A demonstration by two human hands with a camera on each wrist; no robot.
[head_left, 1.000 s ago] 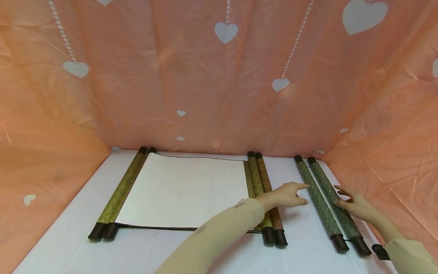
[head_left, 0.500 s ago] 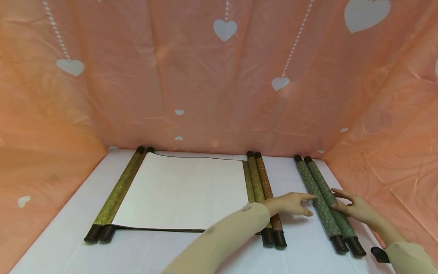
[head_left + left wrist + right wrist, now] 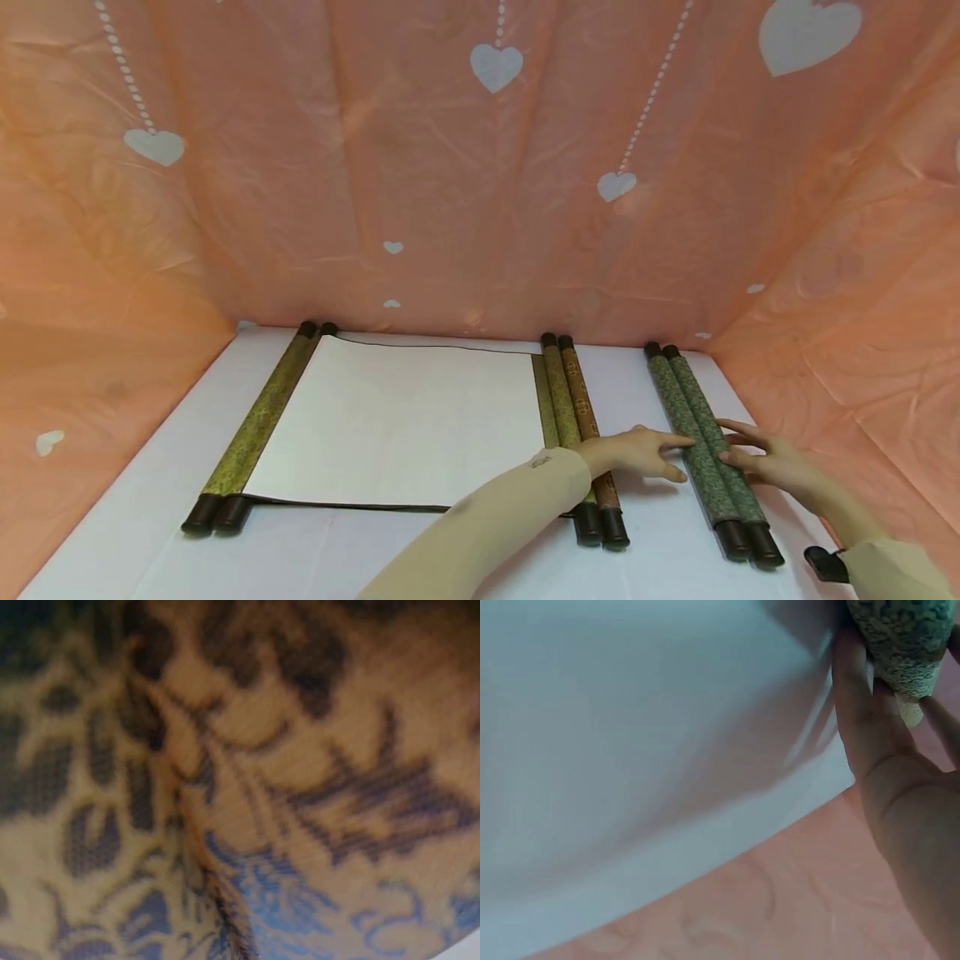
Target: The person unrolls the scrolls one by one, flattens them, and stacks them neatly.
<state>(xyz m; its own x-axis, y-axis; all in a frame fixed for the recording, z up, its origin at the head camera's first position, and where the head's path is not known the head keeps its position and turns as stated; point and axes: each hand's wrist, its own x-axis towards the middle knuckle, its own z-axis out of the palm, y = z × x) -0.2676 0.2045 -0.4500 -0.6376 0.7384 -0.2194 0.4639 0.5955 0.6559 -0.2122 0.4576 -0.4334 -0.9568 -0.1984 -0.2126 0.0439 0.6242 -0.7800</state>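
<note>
Both hands, left (image 3: 637,451) and right (image 3: 772,461), press flat on the green scroll (image 3: 705,440); the right wrist view alone shows fingers (image 3: 855,712) under it

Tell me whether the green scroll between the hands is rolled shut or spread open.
Rolled shut. The green scroll shows its two rollers lying side by side with no paper between them; the left hand and right hand touch it from either side.

No text, label or number is legible on anything here.
</note>
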